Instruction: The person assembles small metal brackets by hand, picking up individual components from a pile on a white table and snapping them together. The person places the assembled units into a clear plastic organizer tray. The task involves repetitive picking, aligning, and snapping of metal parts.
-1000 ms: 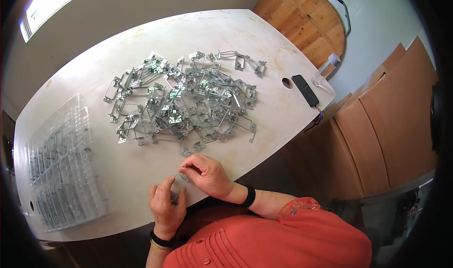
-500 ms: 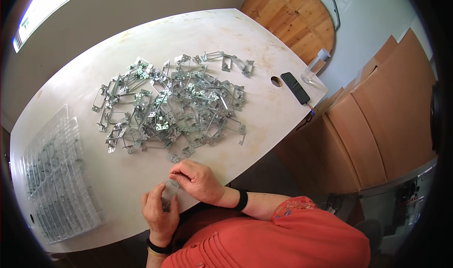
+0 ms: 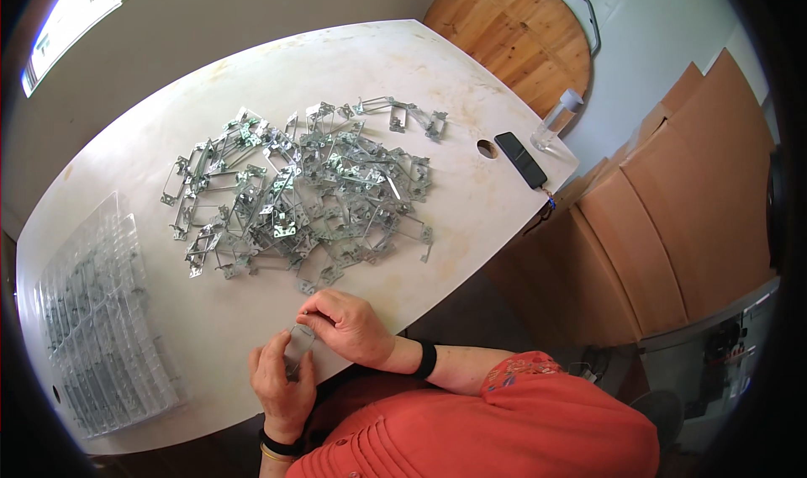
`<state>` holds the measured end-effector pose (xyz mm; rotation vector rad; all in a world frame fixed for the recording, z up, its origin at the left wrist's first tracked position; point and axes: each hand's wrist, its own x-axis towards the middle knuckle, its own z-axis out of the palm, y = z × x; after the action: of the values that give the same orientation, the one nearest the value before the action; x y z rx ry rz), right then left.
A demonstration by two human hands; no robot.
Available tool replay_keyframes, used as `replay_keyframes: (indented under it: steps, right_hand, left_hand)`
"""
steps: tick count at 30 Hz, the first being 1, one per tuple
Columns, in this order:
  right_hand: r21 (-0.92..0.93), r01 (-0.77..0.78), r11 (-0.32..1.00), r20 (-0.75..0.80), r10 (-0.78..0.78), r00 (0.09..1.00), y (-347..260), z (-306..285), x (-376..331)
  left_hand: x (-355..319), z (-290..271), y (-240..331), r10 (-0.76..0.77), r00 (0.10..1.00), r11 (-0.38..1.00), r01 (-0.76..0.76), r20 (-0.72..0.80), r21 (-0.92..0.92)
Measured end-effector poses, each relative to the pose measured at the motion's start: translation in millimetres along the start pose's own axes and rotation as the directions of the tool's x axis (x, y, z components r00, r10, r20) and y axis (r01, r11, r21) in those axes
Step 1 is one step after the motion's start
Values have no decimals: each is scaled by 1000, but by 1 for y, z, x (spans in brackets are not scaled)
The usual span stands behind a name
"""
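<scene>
Near the table's front edge, my left hand (image 3: 282, 385) is closed around a small grey metal bracket (image 3: 300, 341), thumb on one side and fingers on the other. Just to its right, my right hand (image 3: 351, 327) pinches thumb and forefinger together at the bracket's upper end. Whatever sits between those fingertips is too small to make out. Beyond both hands spreads a large heap of grey metal brackets (image 3: 286, 221) with thin rods and drilled plates, tangled together. Its nearest pieces lie close to my right fingertips.
Clear plastic trays (image 3: 105, 327) with metal parts in their slots lie at the left of the white table (image 3: 471, 217). At the right edge are a black phone (image 3: 521, 160), a clear bottle (image 3: 556, 121) and a round cable hole (image 3: 487, 149). Cardboard sheets (image 3: 672, 226) stand beyond.
Both hands stay almost in place, with the bracket held between them. The whole view has shifted very slightly; the heap and trays look unchanged.
</scene>
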<state>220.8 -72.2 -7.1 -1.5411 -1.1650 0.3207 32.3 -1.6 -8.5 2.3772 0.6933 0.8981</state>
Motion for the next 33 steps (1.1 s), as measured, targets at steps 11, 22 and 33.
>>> replay_keyframes:
  steps: [11, 22, 33]
  right_hand:
    - [-32, 32, 999, -9, -33, 999, -1, 0, 2]
    - [-22, 31, 999, -8, -31, 999, 0, 1, 2]
    - [-39, 49, 998, -14, -50, 999, 1, 1, 2]
  left_hand:
    - [1, 3, -3, 50, 997, 999, -49, -51, 20]
    - [-1, 3, -3, 24, 999, 1000, -24, -33, 12]
    - [-4, 2, -5, -16, 1000, 1000, 16, 7, 10]
